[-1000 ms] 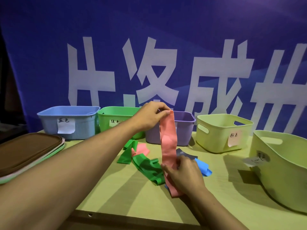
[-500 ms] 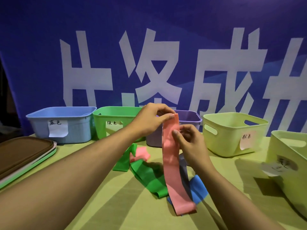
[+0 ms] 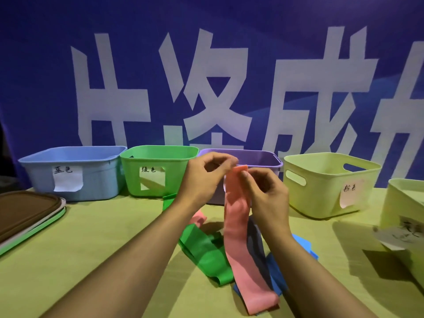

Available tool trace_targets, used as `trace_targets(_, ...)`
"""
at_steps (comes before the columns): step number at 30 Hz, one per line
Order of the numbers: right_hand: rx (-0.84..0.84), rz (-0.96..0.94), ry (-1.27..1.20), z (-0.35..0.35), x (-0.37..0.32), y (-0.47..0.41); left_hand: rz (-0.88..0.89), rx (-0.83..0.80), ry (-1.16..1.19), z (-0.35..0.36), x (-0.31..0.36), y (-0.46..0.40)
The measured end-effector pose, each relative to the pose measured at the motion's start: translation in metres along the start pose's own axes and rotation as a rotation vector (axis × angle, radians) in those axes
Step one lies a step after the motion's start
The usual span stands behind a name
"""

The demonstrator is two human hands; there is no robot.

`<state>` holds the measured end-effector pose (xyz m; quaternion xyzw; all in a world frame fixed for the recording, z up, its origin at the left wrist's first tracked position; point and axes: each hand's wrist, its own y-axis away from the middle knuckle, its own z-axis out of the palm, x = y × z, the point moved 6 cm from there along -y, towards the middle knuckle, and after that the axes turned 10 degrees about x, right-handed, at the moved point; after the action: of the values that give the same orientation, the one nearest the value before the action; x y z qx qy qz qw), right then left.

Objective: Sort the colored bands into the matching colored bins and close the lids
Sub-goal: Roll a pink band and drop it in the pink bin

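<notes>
A long pink band (image 3: 241, 244) hangs from my two hands, its lower end lying on the table. My left hand (image 3: 204, 177) and my right hand (image 3: 263, 193) both pinch its top edge, just in front of the purple bin (image 3: 259, 157). Under it lie a green band (image 3: 206, 255), a dark grey band (image 3: 254, 239), a blue band (image 3: 302, 244) and a second pink band (image 3: 198, 218). A blue bin (image 3: 75, 171), a green bin (image 3: 158, 168) and a pale yellow-green bin (image 3: 330, 182) with a paper label stand in a row, all without lids.
A stack of lids (image 3: 25, 214), brown on top, lies at the left table edge. Another pale yellow-green bin (image 3: 403, 207) stands at the far right. A blue banner with white characters hangs close behind the bins.
My right hand climbed from the band's lower part to its top edge, next to my left hand. The view has shifted closer to the bins.
</notes>
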<state>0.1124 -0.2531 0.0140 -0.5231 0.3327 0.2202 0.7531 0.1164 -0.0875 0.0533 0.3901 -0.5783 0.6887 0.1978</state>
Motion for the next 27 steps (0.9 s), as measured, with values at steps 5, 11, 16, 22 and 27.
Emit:
trace_targets(5, 0.000, 0.110, -0.081, 0.003, 0.016, 0.004, -0.116, 0.001, 0.123, -0.012, -0.043, 0.017)
trace_targets(11, 0.015, 0.183, -0.093, 0.003, 0.021, 0.005, -0.255, -0.074, 0.230, -0.010, -0.061, 0.027)
trace_targets(16, 0.041, 0.181, -0.054, -0.002, 0.018, 0.003, -0.209, -0.085, 0.170, -0.014, -0.058, 0.028)
trace_targets(22, 0.064, 0.212, -0.082, -0.004, 0.018, 0.000, -0.173, -0.063, 0.071, -0.016, -0.056, 0.026)
trace_targets(27, 0.049, 0.289, -0.115, -0.004, 0.021, -0.002, -0.038, 0.083, -0.117, -0.028, -0.051, 0.022)
